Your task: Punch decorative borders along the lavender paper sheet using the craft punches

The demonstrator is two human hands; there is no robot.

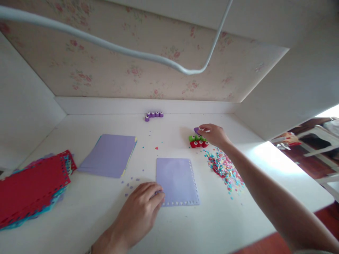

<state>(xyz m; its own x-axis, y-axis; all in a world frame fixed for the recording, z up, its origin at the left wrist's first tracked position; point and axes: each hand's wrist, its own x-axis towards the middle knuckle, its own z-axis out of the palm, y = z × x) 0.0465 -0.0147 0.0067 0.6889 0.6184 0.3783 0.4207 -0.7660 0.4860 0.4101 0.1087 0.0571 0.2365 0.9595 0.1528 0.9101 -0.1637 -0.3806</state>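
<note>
Fingers of the right hand (212,134) are closed around a purple punch (196,130), partly hidden by the grip, just behind the green punches (192,138) and red punches (194,144). Whether that punch is lifted or resting on the white surface (97,197) cannot be told. The lavender sheet (176,180) lies flat on the surface in front of the person, with small cut-outs along its right and near edges; its far edge and the visible part of its left edge look plain. The left hand (141,204) is at the near-left corner of this sheet, its fingers curled; a bit of purple shows at the fingertips, but I cannot tell whether they grip something or only press on the corner.

The step in hand looks like handling a punch between cuts, either picking it up or putting it back, with the edging seemingly about half done. Cutting a plain edge would call for bringing a punch to the sheet, slipping the edge into its slot and pressing while the left hand steadies the sheet. Lavender bits (128,185) lie near the left hand, a confetti heap (225,167) lies below the right forearm's near side, and a stack of lavender sheets (109,155) sits to the left.
</note>
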